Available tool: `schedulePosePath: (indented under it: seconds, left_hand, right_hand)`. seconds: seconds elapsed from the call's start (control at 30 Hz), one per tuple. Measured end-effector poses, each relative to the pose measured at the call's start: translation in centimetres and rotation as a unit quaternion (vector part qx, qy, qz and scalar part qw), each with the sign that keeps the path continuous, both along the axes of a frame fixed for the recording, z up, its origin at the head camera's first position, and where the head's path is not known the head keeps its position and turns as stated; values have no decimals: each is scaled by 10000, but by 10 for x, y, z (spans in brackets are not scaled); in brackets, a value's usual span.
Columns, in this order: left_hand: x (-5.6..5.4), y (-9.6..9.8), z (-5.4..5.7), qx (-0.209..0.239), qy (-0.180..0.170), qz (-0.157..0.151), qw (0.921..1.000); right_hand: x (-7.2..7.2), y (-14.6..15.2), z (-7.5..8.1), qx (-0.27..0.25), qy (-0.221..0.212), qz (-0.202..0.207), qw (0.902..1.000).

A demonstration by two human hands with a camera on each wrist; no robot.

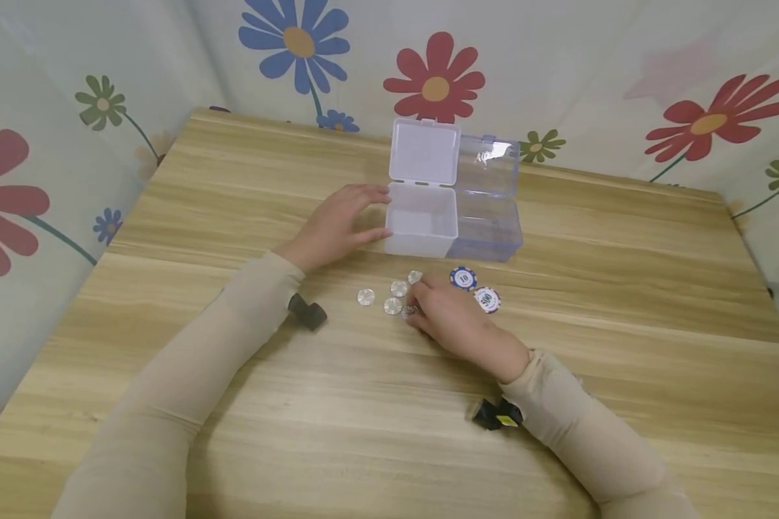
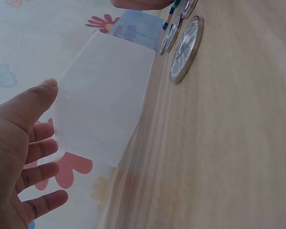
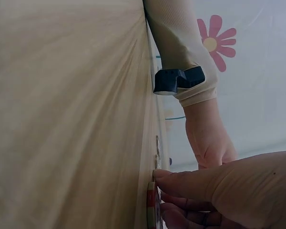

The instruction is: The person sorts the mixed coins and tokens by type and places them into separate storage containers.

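My left hand (image 1: 337, 227) rests at the left side of an open white plastic box (image 1: 422, 245), thumb and fingers spread; the left wrist view shows these fingers loosely extended beside the box wall (image 2: 102, 95). In front of the box lie several silver coins (image 1: 366, 297). Over the right-hand coins, my right hand (image 1: 454, 317) pinches one coin (image 1: 410, 311) between thumb and fingertips, close to the tabletop. From the right wrist, the thumb (image 3: 181, 183) shows at the coins' edges, and the fingers hide part of them.
A clear bluish box (image 1: 493, 234) with its lid up stands against the white box's right side. Beside the right hand lie a blue poker chip (image 1: 464, 278) marked 10 and a chip (image 1: 487, 300) marked 500. Flowered curtain (image 1: 558, 65) surrounds the wooden table (image 1: 298, 447).
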State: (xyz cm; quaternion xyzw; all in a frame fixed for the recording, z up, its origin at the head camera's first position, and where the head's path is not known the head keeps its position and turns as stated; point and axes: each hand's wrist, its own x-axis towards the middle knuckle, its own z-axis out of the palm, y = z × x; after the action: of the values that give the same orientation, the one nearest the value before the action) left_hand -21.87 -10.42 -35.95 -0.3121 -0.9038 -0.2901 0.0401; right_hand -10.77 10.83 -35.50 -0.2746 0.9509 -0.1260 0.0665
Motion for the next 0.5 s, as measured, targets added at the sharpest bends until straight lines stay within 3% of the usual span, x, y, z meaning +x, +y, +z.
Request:
schedulePosePath:
  seconds: [0.3,0.5]
  left_hand:
    - [0,-1,0,6,-46,2,10000]
    - [1,-1,2,39,-70,-1,10000]
  right_hand:
    - [-3,1,4,-113,-328,-116,9993]
    - [-8,3,5,-442,-783,-237,9957]
